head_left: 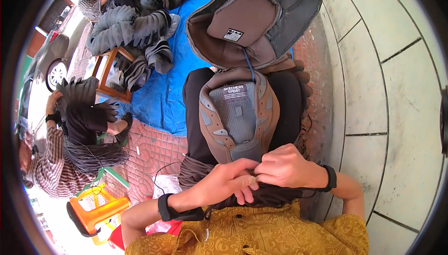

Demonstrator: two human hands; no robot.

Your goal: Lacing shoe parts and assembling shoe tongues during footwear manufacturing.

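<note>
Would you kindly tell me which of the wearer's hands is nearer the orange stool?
Left: the left hand is right of the orange stool, and the right hand lies farther right.

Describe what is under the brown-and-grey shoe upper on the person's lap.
The dark trouser legs show on both sides of the brown-and-grey shoe upper, apparently supporting it. Whatever lies directly beneath its middle is covered and cannot be seen.

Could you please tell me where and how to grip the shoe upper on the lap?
Probably pinch its brown left side, from the left: the shoe upper lies tongue up, that side exposed, while the left hand and right hand are at its near end and a blue cord crosses the collar.
</note>
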